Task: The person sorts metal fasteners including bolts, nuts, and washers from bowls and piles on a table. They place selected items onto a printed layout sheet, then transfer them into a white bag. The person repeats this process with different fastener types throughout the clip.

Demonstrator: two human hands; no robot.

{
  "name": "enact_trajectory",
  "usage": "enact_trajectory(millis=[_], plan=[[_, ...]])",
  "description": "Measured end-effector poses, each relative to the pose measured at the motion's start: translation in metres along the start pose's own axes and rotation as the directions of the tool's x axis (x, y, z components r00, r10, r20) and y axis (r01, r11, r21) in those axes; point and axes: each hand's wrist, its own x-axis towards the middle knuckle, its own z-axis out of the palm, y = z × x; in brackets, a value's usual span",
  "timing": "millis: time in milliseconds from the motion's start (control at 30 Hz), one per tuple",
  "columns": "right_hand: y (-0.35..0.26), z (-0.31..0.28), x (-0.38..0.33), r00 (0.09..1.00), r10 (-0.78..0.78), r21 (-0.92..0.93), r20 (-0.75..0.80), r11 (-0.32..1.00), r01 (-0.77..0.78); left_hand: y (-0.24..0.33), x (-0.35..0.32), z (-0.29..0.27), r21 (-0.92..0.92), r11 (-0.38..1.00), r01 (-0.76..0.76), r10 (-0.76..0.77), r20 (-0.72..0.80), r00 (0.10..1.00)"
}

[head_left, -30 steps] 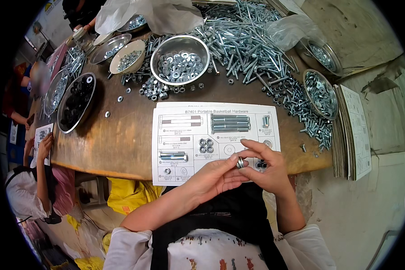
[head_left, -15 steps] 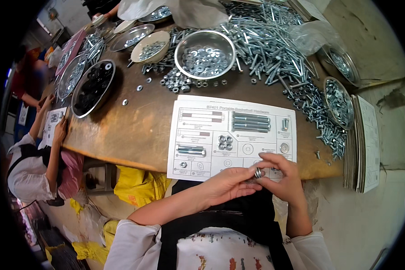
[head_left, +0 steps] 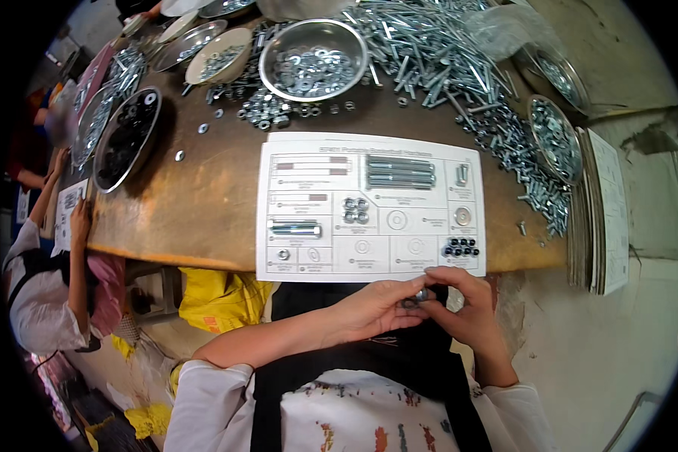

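Observation:
Below the near edge of a white printed card (head_left: pixel 320 268), my two hands meet. My left hand (head_left: pixel 377 307) has its fingers curled, with small metal washers (head_left: pixel 419 296) at its fingertips. The thumb and fingers of my right hand (head_left: pixel 465 300) close on the same washers from the other side. Their number is hard to make out. On the card lie long bolts (head_left: pixel 399 175), shorter bolts (head_left: pixel 295 228), several silver nuts (head_left: pixel 355 211), small bolts (head_left: pixel 462 175), a single washer (head_left: pixel 463 216) and several dark-centred nuts (head_left: pixel 461 246).
Beyond the card stand a steel bowl of washers (head_left: pixel 313 71), a cream bowl (head_left: pixel 218 59) and a bowl of black parts (head_left: pixel 128 139). Bolts (head_left: pixel 429 53) are heaped at the back right. Stacked cards (head_left: pixel 599 211) stand at right. A co-worker (head_left: pixel 45 294) sits at left.
The view has shifted, so the table sits higher and further left in it. My hands are now off the card's near edge, uncovering the dark-centred nuts. The washers remain between my fingers.

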Motion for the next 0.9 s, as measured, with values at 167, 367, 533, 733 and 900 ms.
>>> enact_trajectory(millis=[167,367,533,733,900], plan=[[0.01,-0.001,0.02,0.995,-0.086,-0.135,-0.046,0.988,0.079,-0.001,0.008,-0.004,-0.046,0.997,0.063,-0.06,0.048,0.997],[0.035,0.011,0.054,0.948,-0.318,-0.533,-0.011,0.804,0.264,0.002,0.004,-0.004,0.119,0.974,0.193,-0.204,0.096,0.974],[0.032,0.015,0.052,0.965,-0.259,-0.607,0.051,0.759,0.235,0.003,0.001,-0.009,0.076,0.983,0.17,-0.178,0.118,0.977],[0.014,-0.003,0.05,0.989,-0.149,-0.478,0.024,0.867,0.142,0.049,-0.009,-0.011,0.098,0.995,0.031,-0.041,0.097,0.994],[0.022,-0.026,0.05,0.953,-0.119,-0.379,-0.279,0.925,0.005,0.185,-0.025,0.005,0.199,0.821,-0.535,0.544,0.011,0.839]])
